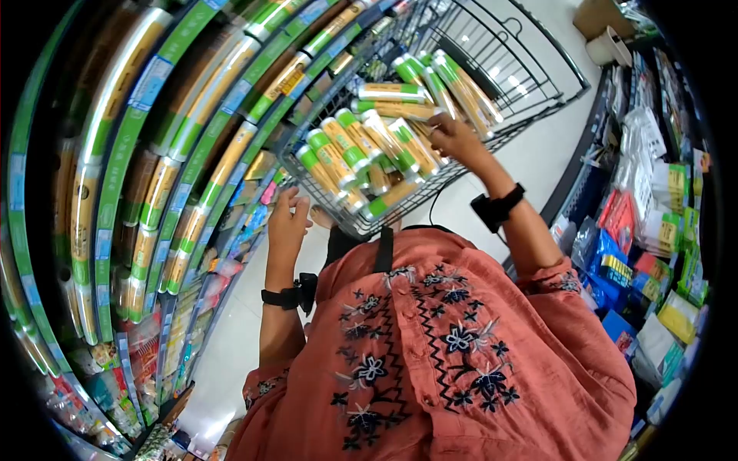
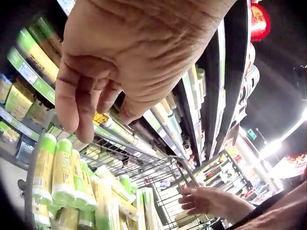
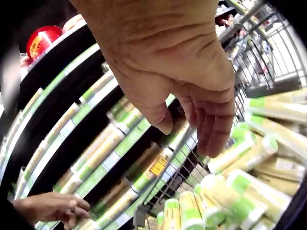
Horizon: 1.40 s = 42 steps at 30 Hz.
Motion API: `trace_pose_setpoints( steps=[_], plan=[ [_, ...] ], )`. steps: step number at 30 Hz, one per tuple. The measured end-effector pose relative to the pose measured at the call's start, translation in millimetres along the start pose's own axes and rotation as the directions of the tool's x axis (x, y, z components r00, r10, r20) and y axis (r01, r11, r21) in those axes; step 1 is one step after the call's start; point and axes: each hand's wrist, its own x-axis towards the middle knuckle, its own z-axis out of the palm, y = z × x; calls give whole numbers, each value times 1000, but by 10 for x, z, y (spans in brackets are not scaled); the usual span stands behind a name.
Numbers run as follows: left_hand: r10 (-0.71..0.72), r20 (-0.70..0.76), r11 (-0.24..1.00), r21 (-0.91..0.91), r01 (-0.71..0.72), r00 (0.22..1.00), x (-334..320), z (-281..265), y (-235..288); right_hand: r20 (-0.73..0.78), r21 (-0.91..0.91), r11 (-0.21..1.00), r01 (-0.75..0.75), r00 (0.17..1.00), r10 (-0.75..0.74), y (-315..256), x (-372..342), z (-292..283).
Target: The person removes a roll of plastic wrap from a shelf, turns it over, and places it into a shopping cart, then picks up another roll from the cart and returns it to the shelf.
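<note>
A wire shopping cart (image 1: pixel 530 107) holds a pile of yellow-and-green wrapped rolls (image 1: pixel 396 150), some side by side and others lying across them. My right hand (image 1: pixel 455 142) hangs over the pile near the cart's side. In the right wrist view, that hand (image 3: pixel 177 72) has loosely bent fingers with nothing between them. Beside the cart's near left corner is my left hand (image 1: pixel 288 223), between the cart and the shelves. The left wrist view shows this hand (image 2: pixel 134 57) with its fingers hanging loosely bent and holding nothing.
Tall shelves (image 1: pixel 115 177) on the left carry rows of similar rolls behind green label strips. On the right runs another rack (image 1: pixel 646 230) with bagged goods. White floor (image 1: pixel 223 346) shows between them. A cardboard box (image 1: pixel 600 17) stands at the far right.
</note>
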Motion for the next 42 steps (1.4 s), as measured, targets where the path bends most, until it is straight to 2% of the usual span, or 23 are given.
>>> trace_pose_setpoints(
  steps=[1, 3, 6, 10, 11, 14, 17, 18, 21, 25, 26, 29, 32, 35, 36, 40, 42],
  plan=[
    [-13, 21, 1000, 3, 13, 1000, -2, 50, 14, 60, -73, 997, -11, 998, 16, 210, 60, 125],
    [-34, 52, 999, 10, 33, 998, -13, 117, 85, 50, -192, 980, 51, 998, -42, 658, 193, 452],
    [-60, 64, 998, 22, 59, 996, -112, 182, 110, 74, -379, 925, -8, 996, 39, 994, 443, 838],
    [-115, 31, 993, 17, 114, 993, -229, 142, 76, 3, -454, 883, -122, 990, 138, 1109, 639, 1162],
    [-120, 14, 993, 18, 120, 993, -258, 122, 85, -15, -431, 878, -206, 975, 222, 1105, 696, 1239],
    [-146, -22, 989, 28, 146, 989, -347, -11, 76, -7, -469, 834, -291, 946, 325, 1166, 741, 1379],
    [-181, -80, 982, 46, 185, 980, -387, -145, 37, -131, -492, 810, -320, 947, 295, 1285, 821, 1553],
    [-180, -88, 982, 49, 185, 980, -388, -186, 11, -141, -452, 799, -398, 916, 376, 1319, 848, 1578],
    [-165, -101, 984, 58, 171, 981, -419, -265, -72, -48, -517, 735, -440, 872, 488, 1390, 960, 1599],
    [-181, -119, 981, 55, 189, 976, -447, -263, -29, -57, -425, 724, -544, 814, 578, 1224, 935, 1501],
    [-188, -121, 980, 48, 195, 975, -451, -262, -30, -61, -472, 724, -503, 838, 543, 1169, 904, 1477],
    [-176, -121, 983, 27, 181, 977, -461, -293, -63, 93, -433, 849, -303, 922, 376, 1295, 936, 1453],
    [-159, -103, 986, 27, 162, 982, -415, -272, -43, 70, -364, 884, -293, 938, 340, 1280, 898, 1392],
    [-135, -84, 990, 41, 139, 987, -350, -233, -3, 226, -224, 945, -240, 930, 290, 1004, 874, 1167],
    [-124, -77, 991, 43, 127, 989, -320, -209, 13, 181, -220, 938, -268, 934, 309, 822, 785, 1060],
    [-69, 8, 998, -9, 69, 998, -113, -140, -31, -7, -20, 958, -287, 958, 287, 747, 847, 832],
    [-20, 17, 999, -37, 21, 1000, -33, -131, 39, 108, 192, 949, -252, 966, 234, 468, 621, 548]
  ],
)
